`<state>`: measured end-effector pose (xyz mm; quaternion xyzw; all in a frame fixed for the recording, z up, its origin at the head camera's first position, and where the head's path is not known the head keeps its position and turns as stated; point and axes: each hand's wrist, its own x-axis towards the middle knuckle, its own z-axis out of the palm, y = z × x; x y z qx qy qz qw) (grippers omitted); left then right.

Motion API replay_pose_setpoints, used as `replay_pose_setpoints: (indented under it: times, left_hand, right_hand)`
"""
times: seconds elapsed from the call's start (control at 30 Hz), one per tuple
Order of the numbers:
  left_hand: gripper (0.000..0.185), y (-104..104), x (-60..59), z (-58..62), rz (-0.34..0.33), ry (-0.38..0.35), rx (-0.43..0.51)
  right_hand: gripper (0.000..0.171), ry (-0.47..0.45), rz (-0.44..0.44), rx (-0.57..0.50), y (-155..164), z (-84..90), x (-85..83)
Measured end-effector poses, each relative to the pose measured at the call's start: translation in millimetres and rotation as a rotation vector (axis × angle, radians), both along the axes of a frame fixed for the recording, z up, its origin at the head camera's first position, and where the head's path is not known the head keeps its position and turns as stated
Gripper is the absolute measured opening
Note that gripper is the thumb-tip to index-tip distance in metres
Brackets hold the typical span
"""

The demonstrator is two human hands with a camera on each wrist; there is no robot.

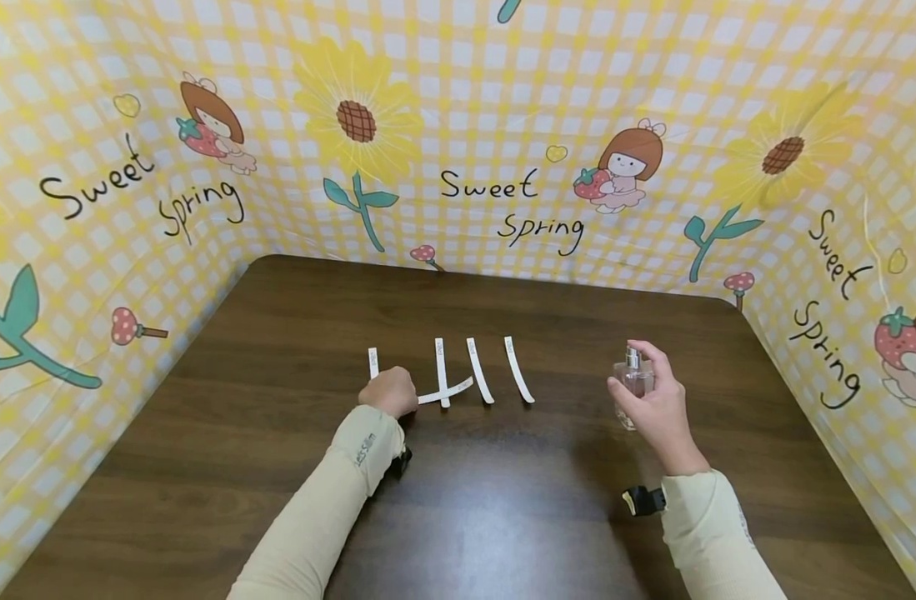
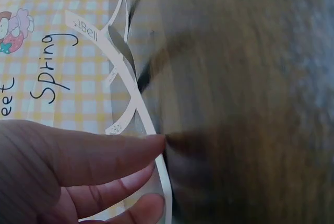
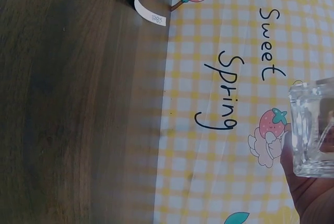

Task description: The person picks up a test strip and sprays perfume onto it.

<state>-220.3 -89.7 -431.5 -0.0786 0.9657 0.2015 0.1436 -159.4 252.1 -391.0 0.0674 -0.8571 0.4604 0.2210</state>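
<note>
Broadly, a dark wooden table (image 1: 503, 500) walled on three sides by a yellow checked cloth (image 1: 503, 100) printed with sunflowers and "Sweet Spring". Both arms in cream sleeves (image 1: 330, 500), reaching forward over the wood.

Right hand (image 1: 656, 408) lifted above the right part of the table, fingers curled round a small clear glass spray bottle (image 1: 633, 379) — forefinger up on the silver nozzle, bottle upright and off the surface. From the right wrist, only the bottle's thick glass base against the palm.

Left hand (image 1: 388, 392) knuckles-up at mid-table, fingers closed on one end of a white paper strip (image 1: 446, 392), the strip's other end lying across the next one. Finger and thumb meeting on the strip's edge in the left wrist view.

Then four more strips (image 1: 478, 369) in a rough row beside that hand — one to its left, three to its right, well apart from the bottle. Small print on their ends, too small to read.
</note>
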Motion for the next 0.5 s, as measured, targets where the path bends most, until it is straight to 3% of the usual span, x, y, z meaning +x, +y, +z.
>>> replay_pose_setpoints:
  times: [0.5]
  left_hand:
    - [0.012, -3.5, -1.9, -5.2, -0.018, -0.014, -0.019]
  right_hand:
    - [0.057, 0.009, -0.005, 0.01, 0.0, -1.0, 0.4]
